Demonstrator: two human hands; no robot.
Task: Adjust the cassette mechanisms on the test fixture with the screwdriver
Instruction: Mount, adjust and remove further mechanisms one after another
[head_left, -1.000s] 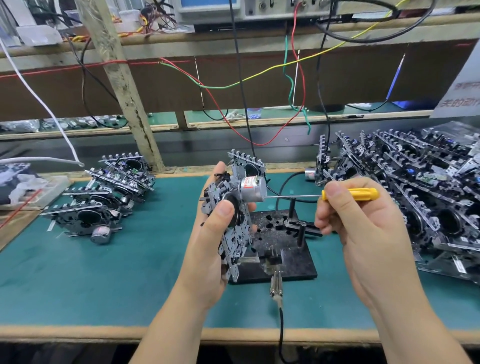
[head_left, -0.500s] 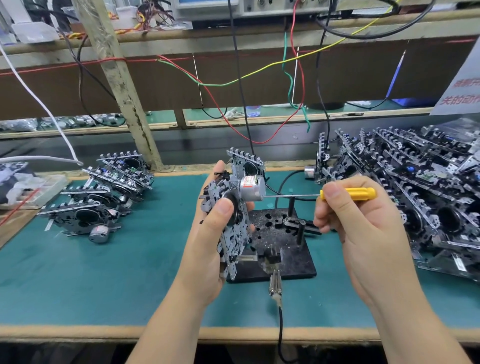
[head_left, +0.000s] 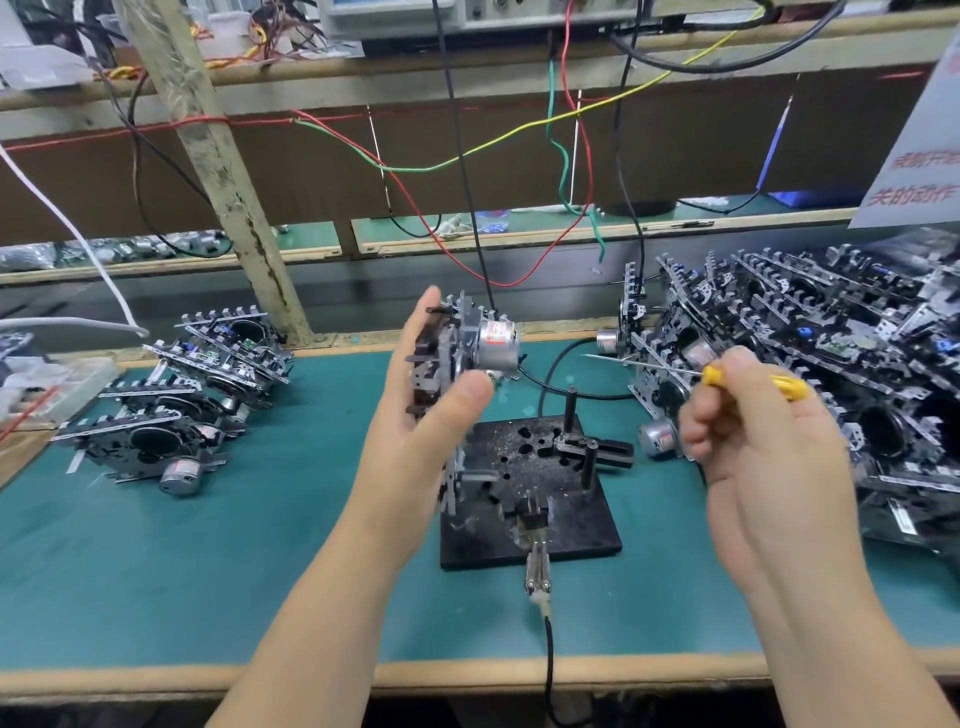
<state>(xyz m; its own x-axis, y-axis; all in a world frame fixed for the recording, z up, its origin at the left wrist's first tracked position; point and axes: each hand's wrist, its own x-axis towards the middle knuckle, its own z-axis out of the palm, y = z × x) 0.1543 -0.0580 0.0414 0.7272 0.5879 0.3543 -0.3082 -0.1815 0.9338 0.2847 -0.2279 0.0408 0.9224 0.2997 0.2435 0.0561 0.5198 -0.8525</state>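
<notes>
My left hand (head_left: 415, 441) holds a cassette mechanism (head_left: 457, 358) upright on its edge, thumb across its front, fingers behind; its silver motor faces right. The mechanism is raised above the black test fixture (head_left: 530, 499) in the middle of the green mat. My right hand (head_left: 753, 447) grips a yellow-handled screwdriver (head_left: 748, 382) to the right, its thin shaft pointing left. The tip hangs in the air, apart from the motor.
A large heap of cassette mechanisms (head_left: 831, 364) fills the right side of the bench. A smaller stack of mechanisms (head_left: 182, 405) lies at the left. A cable with a plug (head_left: 537, 577) runs from the fixture over the front edge. Wires (head_left: 519, 135) hang from the shelf behind.
My right hand has drawn the screwdriver back to the right, away from the motor. My left hand has tilted the mechanism slightly and lifted it.
</notes>
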